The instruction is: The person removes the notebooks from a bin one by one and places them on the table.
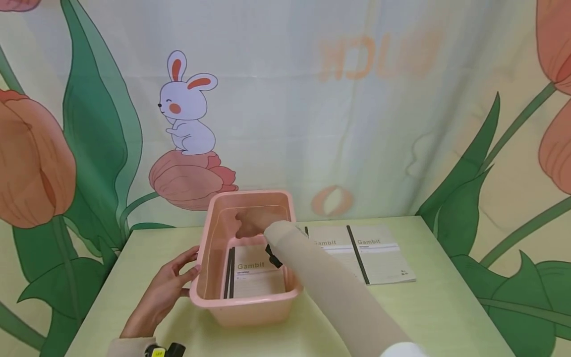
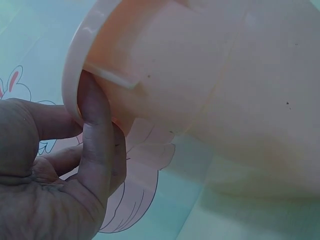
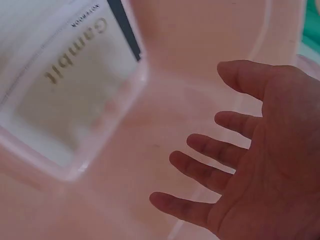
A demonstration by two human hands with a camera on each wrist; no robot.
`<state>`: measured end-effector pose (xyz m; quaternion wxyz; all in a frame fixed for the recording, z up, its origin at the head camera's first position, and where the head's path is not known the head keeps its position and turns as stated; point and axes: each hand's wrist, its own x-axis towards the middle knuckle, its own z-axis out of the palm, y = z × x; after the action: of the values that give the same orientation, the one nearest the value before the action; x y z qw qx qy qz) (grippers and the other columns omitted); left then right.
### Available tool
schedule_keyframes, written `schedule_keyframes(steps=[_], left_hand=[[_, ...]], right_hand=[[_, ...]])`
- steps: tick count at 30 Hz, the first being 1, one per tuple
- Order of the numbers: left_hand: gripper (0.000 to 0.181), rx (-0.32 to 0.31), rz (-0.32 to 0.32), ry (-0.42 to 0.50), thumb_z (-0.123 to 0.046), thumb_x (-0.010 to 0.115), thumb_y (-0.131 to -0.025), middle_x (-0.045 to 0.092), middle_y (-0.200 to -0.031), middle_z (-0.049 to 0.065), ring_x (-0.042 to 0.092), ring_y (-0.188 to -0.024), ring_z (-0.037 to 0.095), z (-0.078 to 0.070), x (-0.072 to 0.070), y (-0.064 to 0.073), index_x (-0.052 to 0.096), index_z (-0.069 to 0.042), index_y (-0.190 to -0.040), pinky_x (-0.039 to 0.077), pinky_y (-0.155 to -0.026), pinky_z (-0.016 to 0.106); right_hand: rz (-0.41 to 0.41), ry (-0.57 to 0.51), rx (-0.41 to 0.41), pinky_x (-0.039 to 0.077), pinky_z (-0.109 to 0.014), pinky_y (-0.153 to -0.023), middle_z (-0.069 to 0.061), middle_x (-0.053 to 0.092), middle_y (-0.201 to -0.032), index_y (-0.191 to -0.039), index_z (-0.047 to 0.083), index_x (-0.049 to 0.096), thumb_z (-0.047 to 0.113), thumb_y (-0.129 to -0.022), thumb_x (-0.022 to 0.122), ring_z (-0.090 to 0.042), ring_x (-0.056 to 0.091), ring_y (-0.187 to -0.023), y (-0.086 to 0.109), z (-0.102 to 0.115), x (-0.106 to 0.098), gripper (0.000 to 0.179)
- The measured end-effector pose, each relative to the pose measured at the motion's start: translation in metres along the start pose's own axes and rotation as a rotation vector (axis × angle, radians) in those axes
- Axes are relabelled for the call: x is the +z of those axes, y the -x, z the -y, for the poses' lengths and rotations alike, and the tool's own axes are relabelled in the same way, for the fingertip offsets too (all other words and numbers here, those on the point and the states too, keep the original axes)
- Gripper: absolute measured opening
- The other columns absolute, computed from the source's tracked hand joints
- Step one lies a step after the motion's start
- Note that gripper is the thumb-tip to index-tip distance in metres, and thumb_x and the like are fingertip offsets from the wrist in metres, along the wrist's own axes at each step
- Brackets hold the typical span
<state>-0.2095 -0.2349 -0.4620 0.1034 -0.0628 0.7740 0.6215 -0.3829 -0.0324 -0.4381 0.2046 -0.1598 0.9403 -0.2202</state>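
A pink plastic basin [image 1: 247,300] stands on the table, slightly tilted in the head view. My left hand [image 1: 165,287] holds its left rim; in the left wrist view the thumb tucks under the rim [image 2: 75,65] and the fingers bend around beside it. Inside the basin lie notebooks with "Gambit" covers, the top notebook [image 1: 260,280] face up and a second dark spine showing at its left. Over the far part of the basin is my right hand [image 1: 255,221], its fingers [image 3: 210,150] spread and holding nothing. In the right wrist view, the notebook [image 3: 65,85] lies beyond the fingertips.
On the table [image 1: 397,312], right of the basin, two more Gambit notebooks are laid side by side: the right notebook [image 1: 383,258] and the left notebook [image 1: 341,255], partly hidden by my right sleeve. A printed curtain [image 1: 276,124] hangs behind the table.
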Motion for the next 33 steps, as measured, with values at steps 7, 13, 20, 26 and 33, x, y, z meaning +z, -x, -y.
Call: schedule_keyframes(steps=[7,13,20,26,33], left_hand=[[0.061,-0.01,-0.006,0.004,-0.023,0.057,-0.1,0.032,-0.154,0.016,0.051,-0.124,0.033,0.0,0.0,-0.001,0.031,-0.021,-0.155,0.06,-0.077,0.038],[0.06,-0.009,-0.004,0.02,-0.022,0.056,-0.1,0.033,-0.154,0.015,0.054,-0.122,0.031,0.001,0.003,-0.001,0.031,-0.021,-0.155,0.06,-0.076,0.038],[0.059,-0.012,-0.01,0.016,-0.021,0.056,-0.1,0.034,-0.154,0.015,0.057,-0.116,0.026,0.0,0.003,-0.001,0.033,-0.022,-0.154,0.06,-0.074,0.037],[0.059,-0.015,-0.007,0.008,-0.023,0.057,-0.1,0.033,-0.154,0.015,0.054,-0.121,0.03,-0.002,0.0,-0.002,0.033,-0.023,-0.154,0.06,-0.076,0.039],[0.058,-0.034,-0.018,0.011,-0.022,0.057,-0.1,0.034,-0.155,0.013,0.054,-0.123,0.031,0.001,-0.001,-0.003,0.034,-0.024,-0.154,0.06,-0.076,0.039]], right_hand=[[-0.137,0.289,-0.121,0.047,-0.026,-0.075,0.015,0.056,-0.092,-0.087,0.043,0.064,0.032,-0.059,0.09,-0.006,0.051,-0.093,-0.022,-0.009,0.029,0.04],[-0.139,0.305,-0.059,0.051,-0.027,-0.073,0.016,0.059,-0.094,-0.091,0.043,0.064,0.028,-0.048,0.094,-0.007,0.053,-0.095,-0.014,-0.016,0.04,0.055],[0.181,0.066,0.23,0.048,-0.045,-0.098,0.014,0.052,-0.137,-0.124,0.039,0.06,0.041,-0.068,0.084,-0.014,0.051,-0.119,-0.022,-0.029,0.055,0.061],[0.253,-0.045,0.258,0.037,-0.051,-0.111,0.011,0.037,-0.156,-0.143,0.043,0.046,0.041,-0.069,0.084,-0.018,0.038,-0.139,-0.022,-0.027,0.054,0.083],[0.197,0.006,0.366,0.05,-0.053,-0.085,0.008,0.054,-0.128,-0.107,0.033,0.065,0.048,-0.062,0.086,-0.024,0.053,-0.103,-0.029,-0.024,0.058,0.052]])
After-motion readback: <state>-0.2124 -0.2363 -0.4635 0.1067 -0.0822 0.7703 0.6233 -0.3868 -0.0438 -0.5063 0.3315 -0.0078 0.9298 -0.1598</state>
